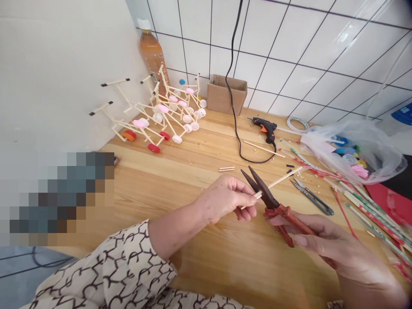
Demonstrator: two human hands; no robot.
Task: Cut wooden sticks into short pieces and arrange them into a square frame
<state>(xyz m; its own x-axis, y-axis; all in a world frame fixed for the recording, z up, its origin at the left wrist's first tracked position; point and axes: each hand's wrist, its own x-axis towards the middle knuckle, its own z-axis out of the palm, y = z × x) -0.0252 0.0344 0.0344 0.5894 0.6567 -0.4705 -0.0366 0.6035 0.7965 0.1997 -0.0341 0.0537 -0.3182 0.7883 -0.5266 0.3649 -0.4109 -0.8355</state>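
Observation:
My left hand point(227, 198) pinches the near end of a thin wooden stick point(283, 178) that points up and to the right over the wooden table point(180, 171). My right hand point(328, 244) grips the red handles of a pair of cutters point(268, 197). The dark blades are spread open around the stick, close to my left fingertips. Two short cut stick pieces point(227, 169) lie on the table just beyond my left hand.
Stick-and-bottle-cap models point(161, 116) stand at the back left by a bottle point(153, 53). A cardboard box point(226, 93), a glue gun point(265, 128) with its cable, tape point(298, 124), thread snips point(310, 195), wrapped chopsticks point(370, 206) and a plastic bag of caps point(350, 152) fill the back and right.

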